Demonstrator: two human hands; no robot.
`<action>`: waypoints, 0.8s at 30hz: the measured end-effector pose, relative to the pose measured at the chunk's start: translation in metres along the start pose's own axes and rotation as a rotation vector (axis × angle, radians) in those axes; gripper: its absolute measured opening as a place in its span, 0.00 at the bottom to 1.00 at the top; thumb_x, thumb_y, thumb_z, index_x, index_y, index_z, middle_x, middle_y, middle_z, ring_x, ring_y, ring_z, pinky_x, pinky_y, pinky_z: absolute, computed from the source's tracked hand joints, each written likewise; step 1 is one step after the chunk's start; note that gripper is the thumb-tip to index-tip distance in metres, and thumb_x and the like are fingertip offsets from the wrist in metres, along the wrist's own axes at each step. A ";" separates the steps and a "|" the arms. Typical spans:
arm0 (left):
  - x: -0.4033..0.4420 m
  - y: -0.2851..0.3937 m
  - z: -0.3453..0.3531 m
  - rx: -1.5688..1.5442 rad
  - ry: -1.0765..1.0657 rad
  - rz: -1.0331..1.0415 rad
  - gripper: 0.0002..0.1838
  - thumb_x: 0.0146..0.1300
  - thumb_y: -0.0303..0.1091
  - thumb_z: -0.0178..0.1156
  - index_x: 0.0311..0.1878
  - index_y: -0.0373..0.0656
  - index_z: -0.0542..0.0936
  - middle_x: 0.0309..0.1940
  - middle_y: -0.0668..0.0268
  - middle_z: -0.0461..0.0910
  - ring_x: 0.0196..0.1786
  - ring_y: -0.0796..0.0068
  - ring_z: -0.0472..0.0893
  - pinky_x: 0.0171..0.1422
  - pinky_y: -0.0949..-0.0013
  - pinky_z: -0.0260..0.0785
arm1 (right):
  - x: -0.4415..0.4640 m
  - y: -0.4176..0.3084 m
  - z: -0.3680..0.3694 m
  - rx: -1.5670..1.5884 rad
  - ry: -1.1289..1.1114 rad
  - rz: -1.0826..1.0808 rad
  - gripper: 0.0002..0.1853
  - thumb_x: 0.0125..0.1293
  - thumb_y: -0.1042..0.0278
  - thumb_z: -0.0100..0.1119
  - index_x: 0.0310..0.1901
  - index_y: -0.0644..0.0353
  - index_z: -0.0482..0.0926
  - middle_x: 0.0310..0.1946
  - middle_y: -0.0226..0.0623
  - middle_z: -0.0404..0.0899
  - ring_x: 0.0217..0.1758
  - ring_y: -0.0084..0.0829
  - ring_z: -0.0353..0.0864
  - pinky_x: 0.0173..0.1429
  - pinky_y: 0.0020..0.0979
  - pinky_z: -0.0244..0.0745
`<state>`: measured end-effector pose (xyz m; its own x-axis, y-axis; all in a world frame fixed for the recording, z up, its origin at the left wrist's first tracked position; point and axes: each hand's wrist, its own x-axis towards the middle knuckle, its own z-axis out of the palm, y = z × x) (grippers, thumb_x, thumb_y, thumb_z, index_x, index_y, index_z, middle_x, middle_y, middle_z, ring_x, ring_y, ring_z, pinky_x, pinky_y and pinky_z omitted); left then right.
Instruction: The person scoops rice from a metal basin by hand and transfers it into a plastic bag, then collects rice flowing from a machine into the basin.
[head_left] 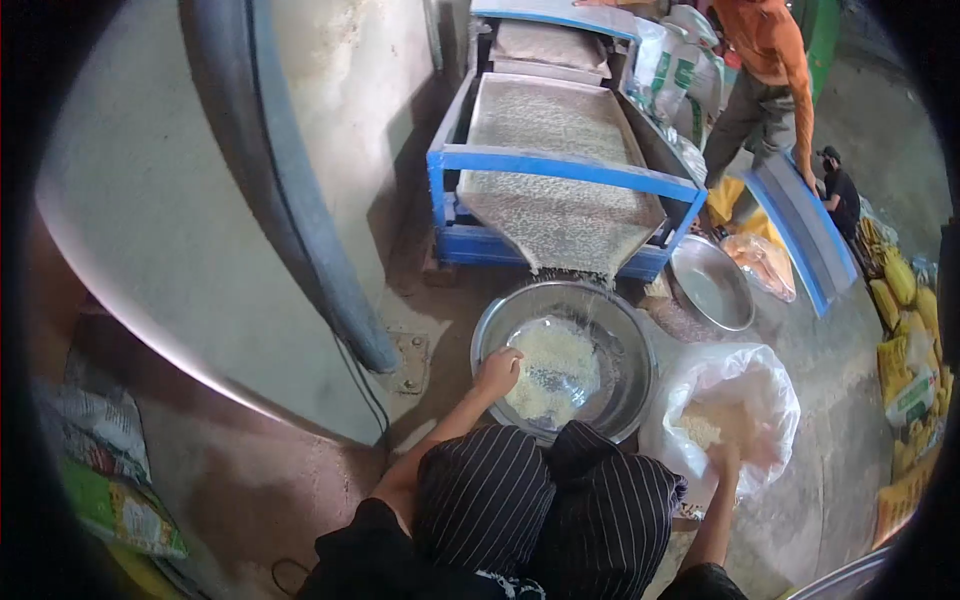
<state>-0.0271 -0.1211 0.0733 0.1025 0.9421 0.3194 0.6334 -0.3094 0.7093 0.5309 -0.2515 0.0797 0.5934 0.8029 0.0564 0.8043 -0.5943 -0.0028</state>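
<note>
A wide metal basin (482, 330) with white rice grains (555, 360) at its bottom sits in front of my knees. Over its left side is my left hand (498, 372), fingers curled closed; what they hold, if anything, is hidden. To the basin's right stands an open white plastic sack (775, 385) with grains (705, 425) inside. My right hand (724, 458) reaches into this sack, its fingertips out of sight. From the tapered lip of a blue-framed sieve machine (560, 160), grains fall into the basin.
A second metal pan (712, 285) lies beyond the sack. A person (765, 60) in an orange top holds a blue-edged panel (800, 235) at the right. Farther back, another person (840, 190) is in black. A thick pipe (290, 190) slants down on the left; yellow sacks (905, 330) line the right.
</note>
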 end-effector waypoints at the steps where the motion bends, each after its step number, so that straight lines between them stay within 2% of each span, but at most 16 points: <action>1: -0.003 0.002 -0.003 0.001 0.009 -0.014 0.10 0.56 0.28 0.51 0.40 0.38 0.78 0.39 0.53 0.78 0.43 0.53 0.77 0.48 0.59 0.69 | 0.006 -0.004 0.001 0.056 0.021 -0.101 0.19 0.55 0.63 0.53 0.45 0.68 0.76 0.43 0.55 0.77 0.45 0.46 0.78 0.48 0.40 0.71; 3: -0.003 0.004 -0.010 -0.025 0.063 -0.022 0.11 0.55 0.26 0.51 0.41 0.38 0.77 0.41 0.52 0.77 0.44 0.53 0.76 0.50 0.58 0.68 | 0.016 -0.017 0.006 0.112 0.040 -0.211 0.18 0.51 0.67 0.55 0.43 0.68 0.77 0.41 0.57 0.77 0.44 0.48 0.77 0.48 0.41 0.71; 5: -0.007 0.004 -0.015 -0.018 0.071 -0.047 0.11 0.55 0.26 0.51 0.41 0.37 0.77 0.41 0.52 0.77 0.46 0.52 0.75 0.52 0.58 0.67 | 0.021 -0.037 0.002 0.407 0.340 -0.319 0.15 0.49 0.71 0.55 0.40 0.65 0.78 0.35 0.55 0.78 0.39 0.47 0.79 0.44 0.41 0.73; 7: -0.008 0.005 -0.019 -0.013 0.082 -0.060 0.12 0.55 0.26 0.51 0.42 0.37 0.76 0.41 0.52 0.77 0.48 0.52 0.75 0.54 0.58 0.66 | 0.006 -0.076 -0.037 0.380 0.276 -0.264 0.13 0.50 0.70 0.56 0.38 0.64 0.79 0.32 0.53 0.79 0.37 0.46 0.80 0.40 0.40 0.72; 8: -0.011 0.004 -0.021 -0.011 0.080 -0.032 0.11 0.54 0.26 0.51 0.42 0.36 0.76 0.45 0.50 0.75 0.52 0.51 0.72 0.58 0.58 0.64 | -0.005 -0.095 -0.056 0.351 0.211 -0.208 0.11 0.50 0.69 0.56 0.36 0.63 0.80 0.29 0.51 0.79 0.34 0.46 0.80 0.37 0.39 0.72; 9: -0.015 0.003 -0.021 -0.009 0.080 -0.006 0.11 0.54 0.25 0.51 0.41 0.35 0.76 0.49 0.49 0.73 0.57 0.50 0.69 0.61 0.58 0.62 | -0.007 -0.103 -0.056 0.352 0.218 -0.214 0.11 0.50 0.69 0.56 0.36 0.63 0.80 0.29 0.51 0.79 0.34 0.46 0.80 0.37 0.39 0.72; 10: -0.019 0.005 -0.022 -0.010 0.089 -0.007 0.11 0.54 0.25 0.51 0.41 0.35 0.76 0.49 0.49 0.73 0.57 0.50 0.69 0.61 0.58 0.62 | -0.011 -0.114 -0.059 0.373 0.323 -0.214 0.10 0.52 0.69 0.56 0.35 0.63 0.79 0.27 0.50 0.78 0.30 0.44 0.80 0.35 0.38 0.72; 12: -0.029 0.006 -0.023 0.288 0.266 -0.001 0.18 0.54 0.24 0.51 0.50 0.34 0.71 0.60 0.45 0.63 0.65 0.48 0.60 0.66 0.59 0.56 | -0.020 -0.132 -0.066 0.394 0.427 -0.223 0.09 0.54 0.69 0.56 0.35 0.63 0.79 0.24 0.49 0.78 0.27 0.43 0.79 0.33 0.36 0.71; 13: -0.031 0.003 -0.024 0.288 0.270 -0.008 0.18 0.54 0.24 0.51 0.50 0.34 0.71 0.60 0.45 0.63 0.65 0.48 0.60 0.66 0.59 0.56 | -0.036 -0.152 -0.092 0.479 0.516 -0.209 0.07 0.56 0.69 0.56 0.33 0.63 0.78 0.24 0.48 0.78 0.26 0.42 0.79 0.33 0.36 0.71; 14: -0.033 -0.002 -0.023 0.237 0.315 -0.116 0.22 0.54 0.23 0.50 0.56 0.35 0.66 0.63 0.43 0.56 0.66 0.46 0.57 0.67 0.58 0.55 | -0.048 -0.171 -0.111 0.563 0.602 -0.193 0.07 0.58 0.69 0.57 0.32 0.64 0.78 0.23 0.47 0.78 0.26 0.40 0.78 0.33 0.36 0.71; 15: -0.036 -0.006 -0.022 0.183 0.355 -0.224 0.28 0.55 0.22 0.50 0.61 0.37 0.61 0.66 0.42 0.50 0.68 0.45 0.54 0.68 0.58 0.53 | -0.053 -0.186 -0.121 0.557 0.597 -0.198 0.07 0.58 0.69 0.57 0.32 0.64 0.78 0.23 0.47 0.78 0.26 0.40 0.78 0.33 0.36 0.71; 16: -0.038 -0.009 -0.018 0.178 0.350 -0.234 0.28 0.55 0.22 0.50 0.61 0.37 0.61 0.66 0.42 0.50 0.68 0.45 0.54 0.68 0.58 0.53 | -0.057 -0.198 -0.129 0.629 0.617 -0.325 0.07 0.59 0.68 0.56 0.30 0.64 0.77 0.23 0.46 0.77 0.25 0.40 0.78 0.32 0.35 0.70; 18: -0.035 -0.014 -0.013 -0.022 0.262 -0.272 0.36 0.56 0.22 0.49 0.68 0.42 0.49 0.67 0.40 0.46 0.68 0.43 0.54 0.68 0.56 0.53 | -0.060 -0.217 -0.133 0.721 0.601 -0.529 0.07 0.61 0.71 0.56 0.27 0.63 0.75 0.22 0.44 0.76 0.25 0.40 0.77 0.32 0.34 0.70; 22: -0.032 -0.017 -0.010 -0.048 0.234 -0.305 0.36 0.56 0.22 0.48 0.69 0.47 0.49 0.67 0.40 0.44 0.67 0.41 0.55 0.66 0.55 0.56 | -0.071 -0.254 -0.109 0.781 0.560 -0.751 0.04 0.59 0.72 0.56 0.31 0.62 0.76 0.25 0.45 0.77 0.29 0.44 0.78 0.34 0.36 0.71; 23: -0.033 -0.019 -0.010 -0.063 0.213 -0.335 0.37 0.57 0.23 0.48 0.69 0.49 0.47 0.67 0.40 0.44 0.66 0.40 0.56 0.65 0.55 0.58 | -0.078 -0.259 -0.104 0.686 0.458 -0.712 0.04 0.56 0.73 0.55 0.34 0.62 0.77 0.28 0.46 0.77 0.31 0.45 0.78 0.36 0.37 0.72; 24: -0.034 -0.020 -0.010 -0.077 0.191 -0.367 0.38 0.57 0.23 0.48 0.70 0.51 0.46 0.67 0.40 0.44 0.65 0.40 0.58 0.64 0.55 0.60 | -0.078 -0.260 -0.093 0.687 0.459 -0.714 0.04 0.56 0.73 0.55 0.34 0.62 0.77 0.28 0.46 0.77 0.31 0.45 0.78 0.36 0.37 0.72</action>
<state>-0.0510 -0.1477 0.0543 -0.2675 0.9530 0.1424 0.5420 0.0266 0.8400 0.2727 -0.1646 0.1690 0.0297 0.7735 0.6332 0.8891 0.2690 -0.3703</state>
